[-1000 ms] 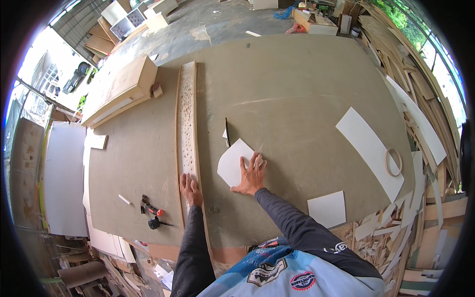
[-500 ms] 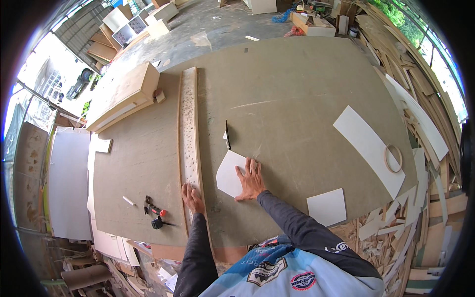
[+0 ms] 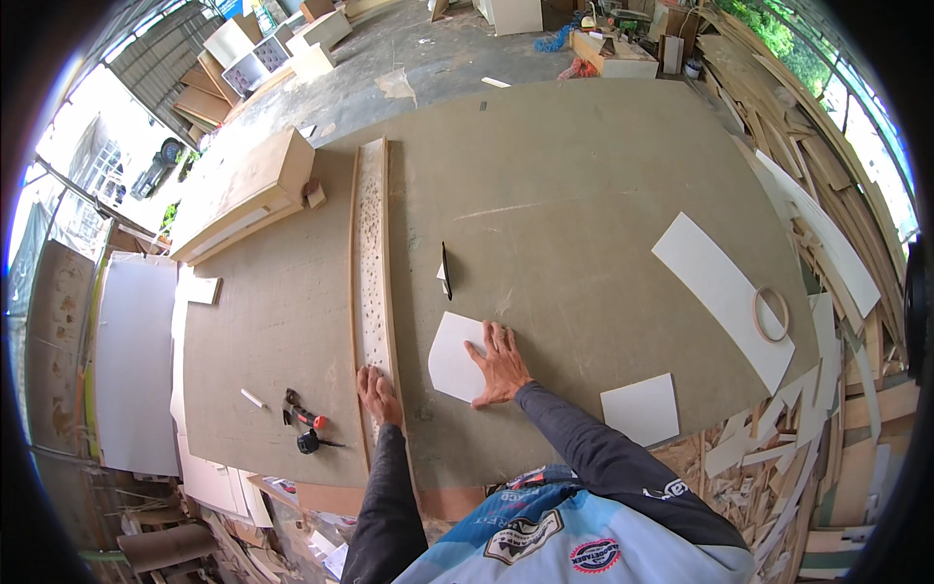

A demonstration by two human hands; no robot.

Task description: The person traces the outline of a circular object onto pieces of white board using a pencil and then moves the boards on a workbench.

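Observation:
A white angular sheet piece (image 3: pixel 453 352) lies flat on the large brown worktable (image 3: pixel 574 273). My right hand (image 3: pixel 500 368) is spread over its right side, fingers apart and pressing down. To the left runs a long narrow wooden channel (image 3: pixel 373 243) with raised edges and a speckled white inside. My left hand (image 3: pixel 379 396) rests across its near end, fingers slightly bent and lying on it. Beyond the white piece is a thin black tool (image 3: pixel 447 271), its kind unclear, beside a small white scrap (image 3: pixel 441 273).
Left on the table are a hammer (image 3: pixel 300 409), a tape measure (image 3: pixel 309 442), a short white stick (image 3: pixel 254 398) and a wooden box (image 3: pixel 248 200). At right lie a long white panel (image 3: pixel 715 282) with a ring (image 3: pixel 771 313) and a white rectangle (image 3: pixel 639 409). Wood offcuts (image 3: pixel 827 175) crowd the right side.
My right hand has drawn the white piece slightly nearer to me and turned it a little, widening its gap from the black tool. My left hand stays on the channel.

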